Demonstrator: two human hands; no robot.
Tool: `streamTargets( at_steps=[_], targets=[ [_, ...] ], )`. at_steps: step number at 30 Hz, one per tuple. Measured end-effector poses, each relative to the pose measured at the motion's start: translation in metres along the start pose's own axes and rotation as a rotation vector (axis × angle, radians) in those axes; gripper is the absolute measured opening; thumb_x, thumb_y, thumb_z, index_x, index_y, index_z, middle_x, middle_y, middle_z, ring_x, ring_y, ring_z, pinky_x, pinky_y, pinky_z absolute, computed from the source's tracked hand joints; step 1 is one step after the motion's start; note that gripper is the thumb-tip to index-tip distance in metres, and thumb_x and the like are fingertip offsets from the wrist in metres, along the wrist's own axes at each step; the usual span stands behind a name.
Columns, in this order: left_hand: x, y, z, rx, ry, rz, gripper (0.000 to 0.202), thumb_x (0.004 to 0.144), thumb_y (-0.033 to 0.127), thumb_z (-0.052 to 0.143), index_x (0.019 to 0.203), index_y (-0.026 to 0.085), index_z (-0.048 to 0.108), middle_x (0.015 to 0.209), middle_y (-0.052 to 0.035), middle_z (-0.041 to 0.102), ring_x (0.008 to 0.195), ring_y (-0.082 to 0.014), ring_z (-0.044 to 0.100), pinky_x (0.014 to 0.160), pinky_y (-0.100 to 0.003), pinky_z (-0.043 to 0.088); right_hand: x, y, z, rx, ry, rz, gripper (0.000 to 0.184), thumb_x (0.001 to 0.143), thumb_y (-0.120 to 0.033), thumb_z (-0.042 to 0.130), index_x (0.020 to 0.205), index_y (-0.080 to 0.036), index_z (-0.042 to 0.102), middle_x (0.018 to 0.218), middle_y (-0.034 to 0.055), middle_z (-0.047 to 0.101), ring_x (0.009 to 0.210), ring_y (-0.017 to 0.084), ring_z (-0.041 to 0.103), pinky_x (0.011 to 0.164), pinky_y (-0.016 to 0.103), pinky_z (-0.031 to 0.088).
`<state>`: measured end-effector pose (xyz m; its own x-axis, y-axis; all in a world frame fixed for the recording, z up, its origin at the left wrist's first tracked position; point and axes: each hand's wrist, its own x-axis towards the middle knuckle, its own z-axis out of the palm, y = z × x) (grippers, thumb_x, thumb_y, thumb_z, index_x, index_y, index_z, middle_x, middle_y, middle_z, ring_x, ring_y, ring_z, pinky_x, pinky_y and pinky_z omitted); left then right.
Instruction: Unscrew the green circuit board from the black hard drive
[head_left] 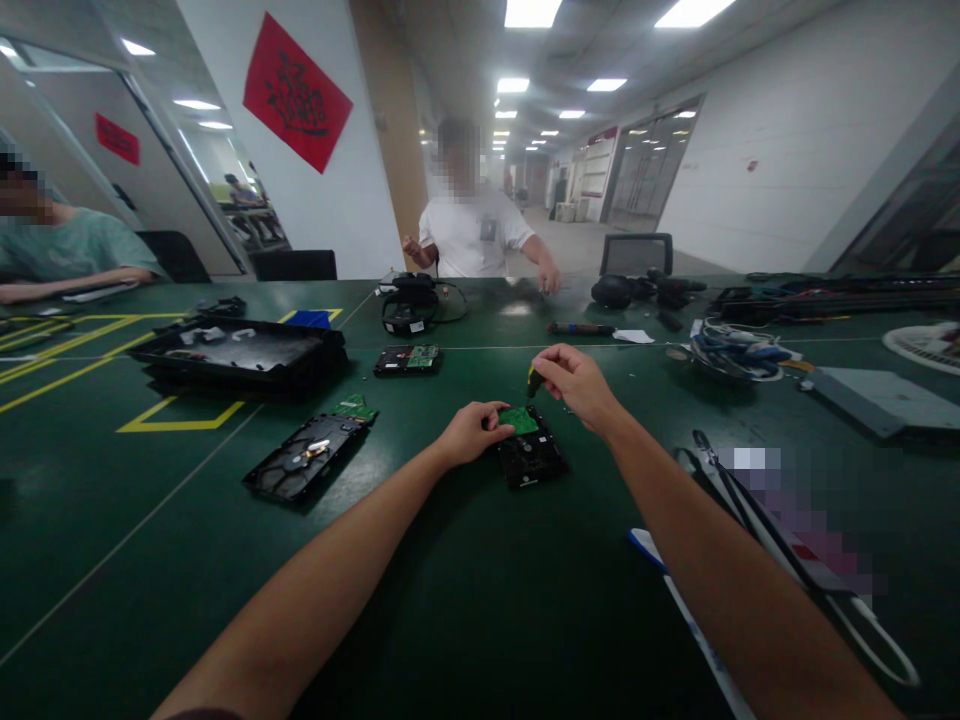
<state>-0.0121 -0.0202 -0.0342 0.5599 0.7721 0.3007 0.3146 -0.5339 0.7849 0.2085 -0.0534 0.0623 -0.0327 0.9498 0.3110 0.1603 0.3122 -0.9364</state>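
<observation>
A black hard drive (531,460) lies on the green table with a green circuit board (519,420) on its upper face. My left hand (472,436) grips the drive at its left side, the thumb resting by the board. Above the drive's far right corner, my right hand (576,388) pinches a small screwdriver (534,382) with a yellow and black handle, its tip pointing down. Whether the tip touches a screw is too small to tell. To the left lies another hard drive (306,456), with a green board sticking out at its far end.
A third drive (407,360) lies farther back, near a black tray (240,350). Bundled cables (731,352) and a grey metal box (885,400) are at right. A lanyard (795,540) lies beside my right forearm. Across the table is a person in a white shirt (476,235).
</observation>
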Motion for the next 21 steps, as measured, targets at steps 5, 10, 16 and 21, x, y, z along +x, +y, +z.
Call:
streamTargets(
  at_steps=[5, 10, 16, 21],
  targets=[
    [0.0004, 0.0001, 0.0003, 0.016, -0.004, -0.011, 0.038, 0.085, 0.037, 0.071, 0.064, 0.022, 0.043, 0.1, -0.0064, 0.077, 0.129, -0.0282, 0.062, 0.092, -0.036, 0.05, -0.0001, -0.0014, -0.001, -0.017, 0.029, 0.017, 0.022, 0.084, -0.043, 0.07, 0.085, -0.022, 0.062, 0.074, -0.0008, 0.066, 0.05, 0.009, 0.049, 0.044, 0.024, 0.034],
    [0.0002, -0.0009, 0.0001, 0.002, 0.003, 0.003, 0.038, 0.084, 0.036, 0.072, 0.063, 0.022, 0.043, 0.101, -0.0065, 0.076, 0.129, -0.0292, 0.062, 0.092, -0.037, 0.05, -0.0015, -0.005, 0.0, -0.002, -0.048, 0.002, 0.029, 0.091, -0.051, 0.061, 0.095, -0.023, 0.068, 0.101, 0.0048, 0.073, 0.052, 0.008, 0.051, 0.042, 0.024, 0.034],
    [-0.0001, -0.0008, -0.0001, -0.002, -0.002, 0.006, 0.038, 0.084, 0.036, 0.071, 0.064, 0.022, 0.043, 0.105, -0.0081, 0.076, 0.128, -0.0296, 0.062, 0.093, -0.037, 0.05, -0.0003, -0.003, 0.0009, 0.078, -0.062, 0.018, 0.027, 0.091, -0.045, 0.061, 0.105, -0.023, 0.069, 0.093, 0.0044, 0.071, 0.059, 0.011, 0.057, 0.049, 0.026, 0.042],
    [0.0002, -0.0014, 0.0009, -0.007, 0.006, -0.005, 0.038, 0.084, 0.038, 0.072, 0.063, 0.022, 0.043, 0.108, -0.0088, 0.076, 0.129, -0.03, 0.061, 0.095, -0.038, 0.05, 0.0006, 0.0006, -0.0013, -0.038, -0.005, -0.052, 0.026, 0.084, -0.045, 0.071, 0.097, -0.023, 0.066, 0.082, 0.0001, 0.065, 0.065, 0.013, 0.055, 0.055, 0.026, 0.043]
  ],
)
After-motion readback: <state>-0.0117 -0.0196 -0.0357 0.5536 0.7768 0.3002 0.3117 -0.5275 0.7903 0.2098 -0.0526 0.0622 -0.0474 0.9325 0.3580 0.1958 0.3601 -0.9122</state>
